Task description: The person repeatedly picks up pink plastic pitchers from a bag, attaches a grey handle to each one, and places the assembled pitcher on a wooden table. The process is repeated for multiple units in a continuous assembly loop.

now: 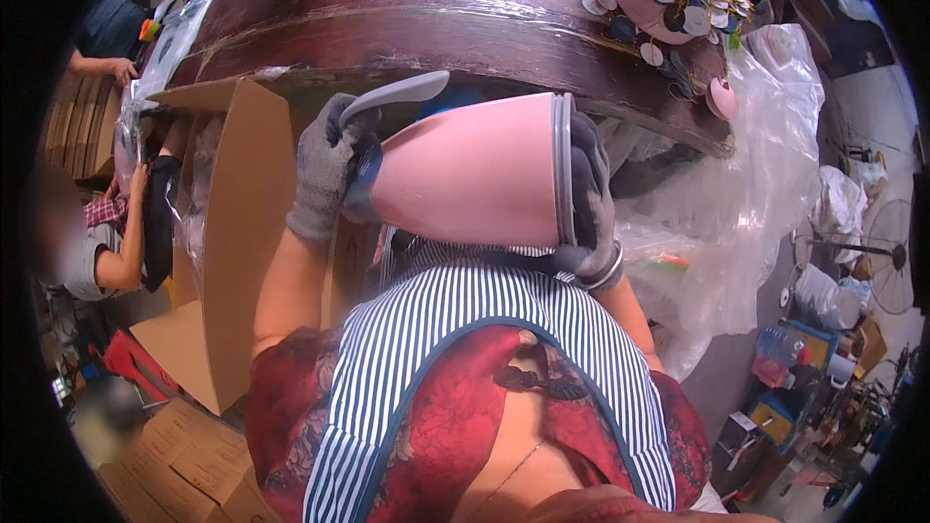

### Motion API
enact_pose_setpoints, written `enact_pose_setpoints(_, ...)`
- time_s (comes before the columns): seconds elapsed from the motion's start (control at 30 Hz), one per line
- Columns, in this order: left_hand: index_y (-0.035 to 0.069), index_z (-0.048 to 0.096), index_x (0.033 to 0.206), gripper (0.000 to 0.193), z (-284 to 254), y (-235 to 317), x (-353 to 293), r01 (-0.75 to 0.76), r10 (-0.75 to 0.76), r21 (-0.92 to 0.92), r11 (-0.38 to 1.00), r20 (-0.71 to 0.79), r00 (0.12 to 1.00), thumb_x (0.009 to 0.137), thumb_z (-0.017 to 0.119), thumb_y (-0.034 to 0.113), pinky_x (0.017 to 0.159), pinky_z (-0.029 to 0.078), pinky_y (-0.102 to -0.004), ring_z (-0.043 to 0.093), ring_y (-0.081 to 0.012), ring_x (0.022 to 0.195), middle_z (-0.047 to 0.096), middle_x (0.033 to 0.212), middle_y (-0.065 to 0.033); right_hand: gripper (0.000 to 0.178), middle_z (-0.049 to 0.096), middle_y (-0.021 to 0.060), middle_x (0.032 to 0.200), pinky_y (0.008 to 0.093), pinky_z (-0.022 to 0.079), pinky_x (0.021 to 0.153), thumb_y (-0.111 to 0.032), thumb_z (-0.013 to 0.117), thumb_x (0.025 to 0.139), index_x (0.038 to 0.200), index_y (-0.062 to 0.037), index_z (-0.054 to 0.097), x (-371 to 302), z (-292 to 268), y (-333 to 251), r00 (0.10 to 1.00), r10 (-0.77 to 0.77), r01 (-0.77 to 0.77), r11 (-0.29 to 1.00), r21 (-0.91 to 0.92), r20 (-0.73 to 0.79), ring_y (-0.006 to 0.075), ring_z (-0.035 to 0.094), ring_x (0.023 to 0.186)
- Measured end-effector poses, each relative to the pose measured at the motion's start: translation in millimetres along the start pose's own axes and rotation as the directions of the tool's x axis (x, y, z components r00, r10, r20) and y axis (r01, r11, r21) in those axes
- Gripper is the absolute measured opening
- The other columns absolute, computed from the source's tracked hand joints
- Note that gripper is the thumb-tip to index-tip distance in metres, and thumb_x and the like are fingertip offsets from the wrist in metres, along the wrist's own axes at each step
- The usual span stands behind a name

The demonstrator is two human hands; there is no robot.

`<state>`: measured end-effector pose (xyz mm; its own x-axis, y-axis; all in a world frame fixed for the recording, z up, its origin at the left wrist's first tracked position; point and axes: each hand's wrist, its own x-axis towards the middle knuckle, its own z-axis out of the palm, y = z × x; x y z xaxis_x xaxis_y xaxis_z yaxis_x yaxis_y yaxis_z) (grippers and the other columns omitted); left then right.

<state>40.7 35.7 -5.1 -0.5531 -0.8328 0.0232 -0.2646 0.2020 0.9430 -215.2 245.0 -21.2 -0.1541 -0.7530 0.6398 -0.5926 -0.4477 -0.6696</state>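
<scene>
Held sideways in front of my chest is a pink tapered plastic container with a grey rim at its wider right end. My left hand, in a grey knitted glove, is closed at the narrow end, by a grey curved handle-like piece sticking out above the fist. A dark label-like patch shows beside those fingers. My right hand, gloved too, grips the rimmed end, its fingers bent over the rim. Whether that end is open or covered cannot be seen.
A dark glossy table lies ahead, with a pile of round tags on strings at its right. An open cardboard box stands at my left, clear plastic sheeting hangs at right. Another person works at far left; a fan stands far right.
</scene>
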Motion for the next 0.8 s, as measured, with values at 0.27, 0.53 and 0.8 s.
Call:
enact_pose_setpoints(0.27, 0.004, 0.061, 0.107, 0.019, 14.0, 71.0, -4.6, -0.499, 0.66, 0.626, 0.599, -0.033, 0.751, 0.091, 0.061, 0.015, 0.075, 0.048, -0.0265, 0.062, -0.0173, 0.083, 0.063, 0.091, -0.0049, 0.076, 0.047, 0.0174, 0.144, 0.0475, 0.029, 0.113, -0.063, 0.05, 0.091, 0.138, -0.0029, 0.048, -16.7, 23.0, 3.9, 0.789, 0.613, -0.397, 0.447, 0.802, 0.049, 0.029, 0.044, 0.133)
enact_pose_setpoints(0.53, 0.015, 0.062, 0.093, 0.021, 13.6, 112.7, 25.0, -0.787, 0.403, 0.006, -0.617, 0.861, -0.309, 0.073, 0.067, 0.022, 0.079, 0.049, -0.035, 0.059, -0.0208, 0.094, 0.058, 0.094, -0.003, 0.083, 0.049, 0.0153, 0.144, 0.05, 0.028, 0.115, -0.072, 0.037, 0.092, 0.148, -0.0113, 0.037, 9.9, 33.8, 60.7, 0.5, 0.552, -0.381, -0.551, 0.742, 0.667, 0.0303, 0.047, 0.132)
enact_pose_setpoints(0.8, 0.022, 0.064, 0.085, 0.012, -104.0, 75.8, 180.4, -0.76, 0.219, 0.399, -0.513, 0.917, 0.334, 0.079, 0.06, 0.031, 0.089, 0.045, -0.0381, 0.051, -0.0232, 0.106, 0.055, 0.1, -0.0005, 0.073, 0.054, 0.018, 0.138, 0.0616, 0.032, 0.111, -0.062, 0.041, 0.096, 0.144, -0.0069, 0.044, 21.0, 43.1, 106.7, 0.565, 0.554, -0.319, -0.536, 0.781, 0.612, 0.0362, 0.05, 0.129)
